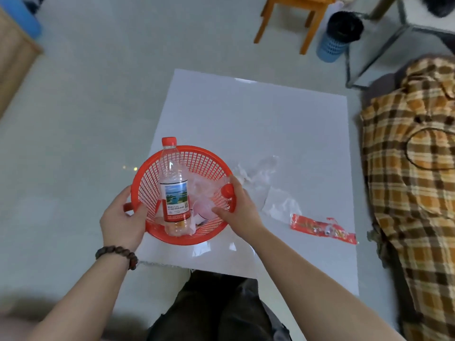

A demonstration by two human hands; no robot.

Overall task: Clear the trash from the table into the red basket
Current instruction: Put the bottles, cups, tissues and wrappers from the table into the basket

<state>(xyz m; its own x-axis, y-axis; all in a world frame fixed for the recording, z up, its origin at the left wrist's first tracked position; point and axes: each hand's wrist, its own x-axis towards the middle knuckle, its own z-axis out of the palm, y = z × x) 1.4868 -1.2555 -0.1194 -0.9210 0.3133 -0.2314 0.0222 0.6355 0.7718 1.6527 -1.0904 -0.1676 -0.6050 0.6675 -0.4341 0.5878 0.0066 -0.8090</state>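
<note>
The red basket (pixel 197 156) stands on the white table (pixel 258 119) near its front left corner. My left hand (pixel 121 217) grips the basket's left rim. An empty clear bottle (pixel 173 188) with a red cap and a red label stands upright inside the basket. My right hand (pixel 236 207) is over the basket's right side, shut on a second clear bottle whose red cap (pixel 227 190) shows between thumb and fingers. Crumpled clear plastic (pixel 261 178) lies on the table right of the basket. A red wrapper (pixel 322 228) lies further right near the front edge.
An orange plaid cloth (pixel 413 180) covers a seat right of the table. A wooden stool (pixel 293 18) and a blue bin with a black liner (pixel 339 35) stand on the floor beyond the table. My dark-trousered legs (pixel 214 306) are below the front edge.
</note>
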